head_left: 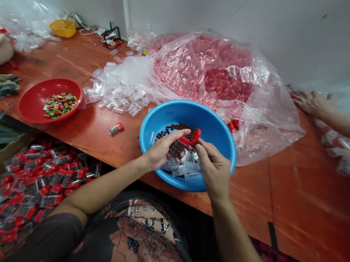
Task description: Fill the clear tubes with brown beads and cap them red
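Over the blue basin (219,131), my left hand (158,149) is closed around a small clear plastic bottle (176,150) with dark round beads inside and red at its top. My right hand (214,169) pinches a red cap (196,135) right at the top of that bottle; whether it is attached cannot be made out. Inside the basin lie dark brown beads (171,130) and, toward me, several clear empty bottles (185,169). A filled bottle with a red cap (116,129) lies on the table left of the basin.
Clear bottles (121,91) and a plastic bag of red caps (205,65) lie behind. A red bowl (28,101) of wrapped sweets and a cloth (4,86) sit left. Filled bottles (41,180) fill a box below. Another person's hand (312,102) rests at right.
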Available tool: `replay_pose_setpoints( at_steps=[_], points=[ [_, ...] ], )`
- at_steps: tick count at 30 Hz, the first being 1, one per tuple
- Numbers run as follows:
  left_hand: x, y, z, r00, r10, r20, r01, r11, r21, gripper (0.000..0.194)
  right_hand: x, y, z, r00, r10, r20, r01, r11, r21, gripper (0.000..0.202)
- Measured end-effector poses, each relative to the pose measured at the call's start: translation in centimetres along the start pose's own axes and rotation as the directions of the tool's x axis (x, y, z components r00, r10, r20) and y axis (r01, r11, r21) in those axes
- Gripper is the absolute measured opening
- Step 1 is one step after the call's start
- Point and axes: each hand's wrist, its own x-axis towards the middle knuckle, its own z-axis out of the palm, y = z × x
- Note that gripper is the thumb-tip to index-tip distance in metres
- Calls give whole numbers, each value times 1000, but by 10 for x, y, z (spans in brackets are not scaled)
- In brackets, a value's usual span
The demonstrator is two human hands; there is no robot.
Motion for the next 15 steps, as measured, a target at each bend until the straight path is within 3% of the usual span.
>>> replay_pose_setpoints(
  at_steps=[2, 6, 11, 15],
  points=[
    [1, -4, 1, 1000, 11, 28, -12, 1000, 24, 46, -5, -3, 7, 983, -172, 58, 180, 970, -164, 48],
    [-1, -4, 5, 997, -18, 74, 11, 994, 106, 62, -6, -1, 12, 899, -402, 174, 435, 770, -466, 79],
    [-7, -3, 9, 1000, 7, 3, -7, 990, 139, 47, -4, 1, 13, 808, -544, 225, 565, 608, -557, 75],
    [-12, -7, 9, 999, 2, 53, -10, 989, 150, 49, -3, 2, 17, 738, -633, 234, 642, 553, -532, 72]
  ],
)
